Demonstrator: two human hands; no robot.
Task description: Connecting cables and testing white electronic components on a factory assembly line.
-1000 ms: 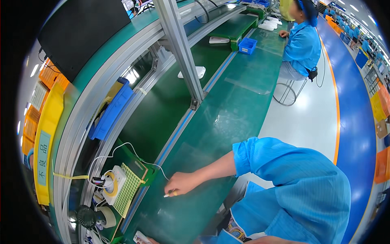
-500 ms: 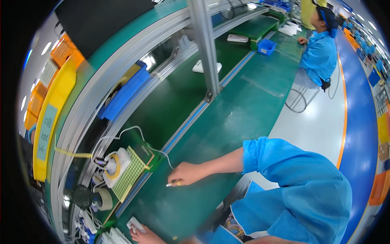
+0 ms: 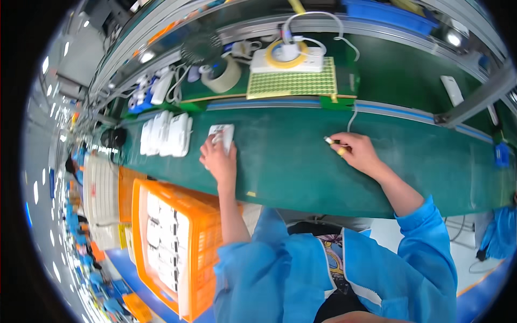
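My left hand (image 3: 218,161) is closed over a flat white rectangular device (image 3: 227,133) that lies on the green bench top (image 3: 280,161). Fingers cover part of its face. To the right, a little above the bench, my right hand (image 3: 358,153) pinches the end of a white cable (image 3: 353,119), its small plug (image 3: 327,140) sticking out past the fingertips toward the left. A yellow band shows at those fingers. Device and plug are well apart. Left of my left hand stands a row of several similar white devices (image 3: 171,134).
An orange crate (image 3: 207,253) holding white units stands below the bench's front edge at left. Along the back are a power strip (image 3: 259,62), a green-yellow gridded sheet (image 3: 291,83), a tape roll (image 3: 226,78) and a small fan (image 3: 202,46). A metal post (image 3: 479,97) rises at right.
The view has swung left, bringing the device row and orange crate into sight. My left hand still holds the white device, and my right hand still pinches the cable plug.
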